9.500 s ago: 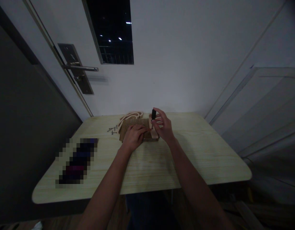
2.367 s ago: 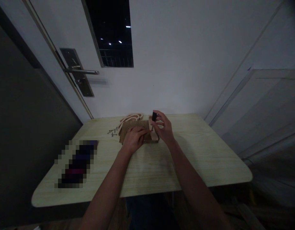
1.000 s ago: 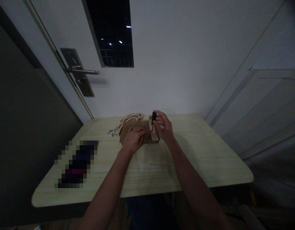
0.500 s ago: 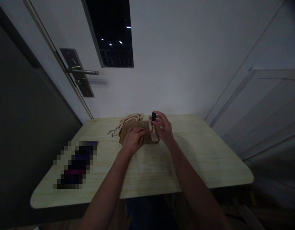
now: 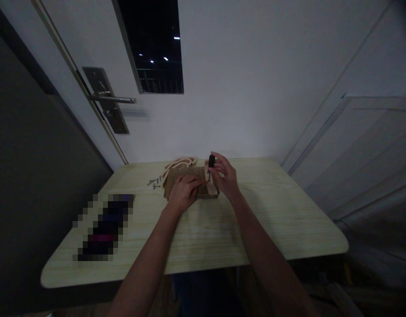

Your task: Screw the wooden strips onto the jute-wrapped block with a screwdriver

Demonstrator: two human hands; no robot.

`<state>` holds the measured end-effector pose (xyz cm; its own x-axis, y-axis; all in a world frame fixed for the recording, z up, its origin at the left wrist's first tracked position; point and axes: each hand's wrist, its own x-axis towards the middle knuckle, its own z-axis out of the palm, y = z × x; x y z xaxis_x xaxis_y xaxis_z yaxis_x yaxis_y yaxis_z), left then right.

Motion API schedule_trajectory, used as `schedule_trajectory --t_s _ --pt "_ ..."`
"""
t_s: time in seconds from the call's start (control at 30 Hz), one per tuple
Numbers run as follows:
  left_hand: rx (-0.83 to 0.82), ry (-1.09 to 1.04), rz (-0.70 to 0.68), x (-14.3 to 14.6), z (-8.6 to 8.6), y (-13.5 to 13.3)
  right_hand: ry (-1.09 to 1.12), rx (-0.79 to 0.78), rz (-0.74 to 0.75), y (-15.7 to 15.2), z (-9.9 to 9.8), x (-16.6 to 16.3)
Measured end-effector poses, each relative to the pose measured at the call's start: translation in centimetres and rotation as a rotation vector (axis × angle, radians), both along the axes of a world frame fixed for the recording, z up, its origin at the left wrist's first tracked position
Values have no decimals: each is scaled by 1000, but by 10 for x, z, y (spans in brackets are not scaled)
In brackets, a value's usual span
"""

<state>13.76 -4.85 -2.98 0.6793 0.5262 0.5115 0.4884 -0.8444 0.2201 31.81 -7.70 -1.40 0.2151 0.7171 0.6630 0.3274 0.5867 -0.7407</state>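
My right hand (image 5: 226, 175) is closed around the black handle of a screwdriver (image 5: 212, 161), held upright. The screwdriver's thin shaft points down at a pale wooden piece (image 5: 212, 189), where its tip is too small to make out. That piece lies at the right end of a brown cardboard piece (image 5: 176, 173). Flat across the cardboard rests my left hand (image 5: 186, 189), its fingers stretched out to the right. Its fingertips reach close to the screwdriver's tip; whether they touch a screw there I cannot tell.
Curved pale wooden parts (image 5: 181, 162) lie behind the cardboard. Several loose screws (image 5: 153, 181) are scattered to its left. A dark, pixelated object (image 5: 107, 229) lies at the left of the table (image 5: 282, 229). A door with a metal handle (image 5: 119, 100) stands behind.
Almost nothing differs. The screwdriver's handle appears slightly turned in my right hand, and my left hand keeps its place on the cardboard.
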Motion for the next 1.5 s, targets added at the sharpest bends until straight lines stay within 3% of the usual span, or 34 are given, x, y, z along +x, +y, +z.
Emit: schedule_trajectory --t_s 0.1,0.3,0.57,0.83,1.27,1.5 --pt "10 -14 -2 0 0 0 -16 12 -26 1 0 0" --pt "4 -22 -9 0 2 -1 -19 -19 98 -5 3 0" --pt "-18 -5 1 1 2 -1 -77 9 -34 0 0 1" --pt "-11 -9 -2 0 0 0 -66 55 78 -1 2 1" --pt "3 -16 6 0 1 -1 -103 3 -39 -4 5 -1" --pt "0 -19 0 0 1 0 -50 -28 99 -4 3 -2"
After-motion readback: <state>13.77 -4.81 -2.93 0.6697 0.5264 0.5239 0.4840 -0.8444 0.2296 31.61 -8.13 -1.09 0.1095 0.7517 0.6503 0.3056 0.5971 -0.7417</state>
